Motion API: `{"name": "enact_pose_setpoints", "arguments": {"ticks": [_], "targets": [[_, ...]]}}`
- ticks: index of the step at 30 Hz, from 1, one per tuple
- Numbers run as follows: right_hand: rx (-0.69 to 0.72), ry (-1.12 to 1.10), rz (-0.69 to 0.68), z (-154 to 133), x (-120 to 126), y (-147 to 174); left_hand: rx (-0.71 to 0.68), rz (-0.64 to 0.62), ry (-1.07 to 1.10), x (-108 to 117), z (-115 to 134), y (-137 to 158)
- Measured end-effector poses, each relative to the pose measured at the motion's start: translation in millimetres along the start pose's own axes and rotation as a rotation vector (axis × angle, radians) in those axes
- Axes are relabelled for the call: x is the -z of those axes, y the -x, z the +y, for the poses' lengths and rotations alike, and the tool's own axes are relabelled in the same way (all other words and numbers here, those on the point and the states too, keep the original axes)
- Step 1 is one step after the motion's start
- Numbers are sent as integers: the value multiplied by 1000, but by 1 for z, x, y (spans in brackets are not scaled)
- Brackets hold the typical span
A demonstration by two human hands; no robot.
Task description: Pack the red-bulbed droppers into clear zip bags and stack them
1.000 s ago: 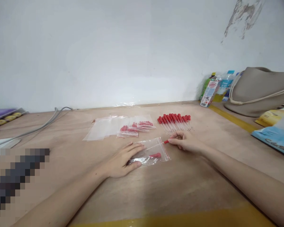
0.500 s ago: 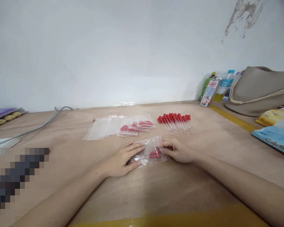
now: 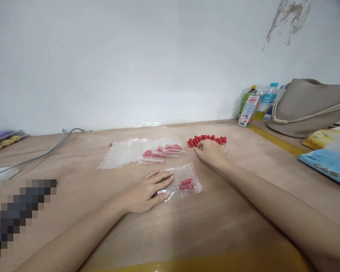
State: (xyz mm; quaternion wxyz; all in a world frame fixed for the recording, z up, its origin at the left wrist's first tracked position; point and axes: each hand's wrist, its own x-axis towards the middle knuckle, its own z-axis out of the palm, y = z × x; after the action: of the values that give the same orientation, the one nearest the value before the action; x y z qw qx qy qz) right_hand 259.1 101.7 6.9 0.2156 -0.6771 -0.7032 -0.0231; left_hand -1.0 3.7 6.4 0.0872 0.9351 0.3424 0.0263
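My left hand [image 3: 150,190] lies flat with fingers spread on the left part of a clear zip bag [image 3: 175,192], pressing it to the table. Inside the bag rest red-bulbed droppers [image 3: 186,184], near its red-lined mouth on the right. Beyond, my right hand [image 3: 211,151] reaches over a row of loose droppers [image 3: 205,137] with red bulbs and thin clear tubes. Its thumb and fingertips are pinched on a dropper at the row's left side; the hand covers many of the tubes.
Behind the left hand lie overlapping flat bags [image 3: 121,155] and filled bags [image 3: 151,155] with red bulbs. A grey cable [image 3: 52,151] runs at left. Bottles [image 3: 249,109], a grey bag [image 3: 314,107] and a blue-yellow packet [image 3: 328,162] stand or lie at right.
My right hand has let go of the bag's mouth and moved away from me to the dropper row. The left hand stays on the bag.
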Motion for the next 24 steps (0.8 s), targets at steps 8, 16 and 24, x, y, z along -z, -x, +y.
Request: {"name": "enact_pose_setpoints", "arguments": {"ticks": [8,16,24], "targets": [[-205,78,-170,-30,-9,-35,-14,6,-28,-1,0,0],[-36,-343,-15,-10,4,-16,-39,33,-8,-2,-1,0],[-144,-1270,38,15,-9,56,-38,30,-6,-2,-1,0]]}}
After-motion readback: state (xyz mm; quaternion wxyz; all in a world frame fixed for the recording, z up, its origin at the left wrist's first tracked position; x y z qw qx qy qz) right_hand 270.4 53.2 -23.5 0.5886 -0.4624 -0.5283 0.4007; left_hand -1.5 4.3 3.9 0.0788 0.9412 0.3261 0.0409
